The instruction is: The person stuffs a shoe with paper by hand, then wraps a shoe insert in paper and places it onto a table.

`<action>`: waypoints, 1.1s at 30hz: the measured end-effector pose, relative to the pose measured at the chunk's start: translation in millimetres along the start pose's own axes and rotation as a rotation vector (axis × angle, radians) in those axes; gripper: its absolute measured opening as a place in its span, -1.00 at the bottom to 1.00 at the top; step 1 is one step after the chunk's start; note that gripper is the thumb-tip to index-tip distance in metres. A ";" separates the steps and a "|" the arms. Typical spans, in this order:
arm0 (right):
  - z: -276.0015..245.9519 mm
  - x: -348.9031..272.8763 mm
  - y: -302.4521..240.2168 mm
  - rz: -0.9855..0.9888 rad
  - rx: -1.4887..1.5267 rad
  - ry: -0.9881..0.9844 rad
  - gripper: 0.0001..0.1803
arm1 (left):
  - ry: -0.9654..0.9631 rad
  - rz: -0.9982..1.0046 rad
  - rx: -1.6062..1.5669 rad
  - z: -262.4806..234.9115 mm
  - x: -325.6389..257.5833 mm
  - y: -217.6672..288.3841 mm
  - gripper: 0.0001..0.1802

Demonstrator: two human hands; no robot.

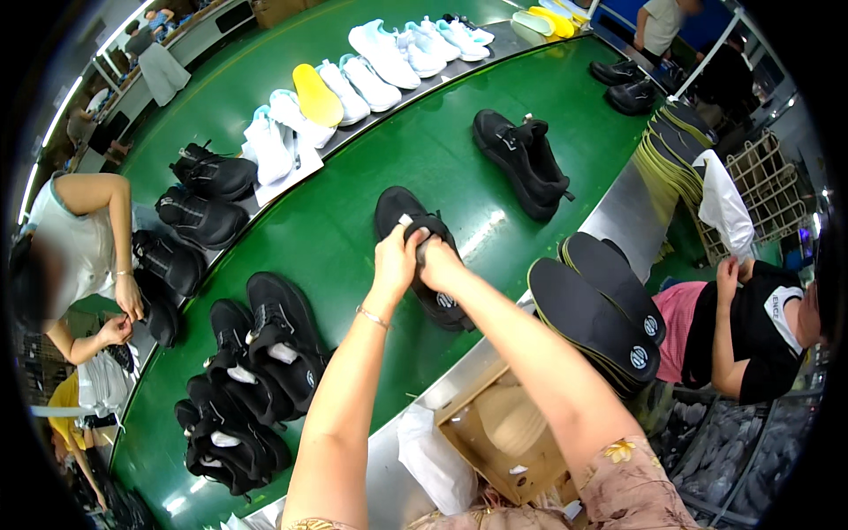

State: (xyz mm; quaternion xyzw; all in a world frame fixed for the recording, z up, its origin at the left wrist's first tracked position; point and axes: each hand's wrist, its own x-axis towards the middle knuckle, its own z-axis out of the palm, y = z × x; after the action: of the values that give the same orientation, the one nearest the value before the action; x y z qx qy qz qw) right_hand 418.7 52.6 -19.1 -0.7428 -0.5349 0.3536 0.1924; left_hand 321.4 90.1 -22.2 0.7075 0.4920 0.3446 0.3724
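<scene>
the left hand [394, 265] and right hand [438, 266] are close together, fingers clamped at the opening of the black shoe [432, 299], mid-dial, toe toward eleven o'clock; bracing its sole on the green surface [371, 168] (glossy, perhaps slippery) should keep both grips even

A shoe factory; green conveyor belt [406, 159]; lined-up white shoes [384, 55]; stacked insoles [583, 318]; workers [79, 234] alongside.

Room lit by strip lights [62, 113], upper left.
Glossy green worktop [389, 150] runs diagonally, metal edging [611, 210] alongside; pale wire rack [767, 184] stands at right.
</scene>
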 end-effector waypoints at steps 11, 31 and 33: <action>-198.0 -233.7 -14.8 -0.289 0.651 0.296 -0.70 | 0.262 -0.048 -0.005 -85.2 -86.7 16.5 -0.48; 152.1 -430.0 70.9 -0.117 0.056 0.264 -0.19 | 0.015 -0.987 -0.379 -38.7 -421.7 -0.8 -0.34; 151.8 -428.6 72.4 -0.148 0.052 0.309 -0.23 | 0.004 -0.980 -0.511 -44.4 -422.1 9.4 -0.32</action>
State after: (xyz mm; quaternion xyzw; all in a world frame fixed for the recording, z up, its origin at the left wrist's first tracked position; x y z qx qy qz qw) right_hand 279.3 -386.1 -32.9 -0.7415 -0.5429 0.2338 0.3173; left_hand 170.1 -306.0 -43.7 0.2823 0.6649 0.2408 0.6483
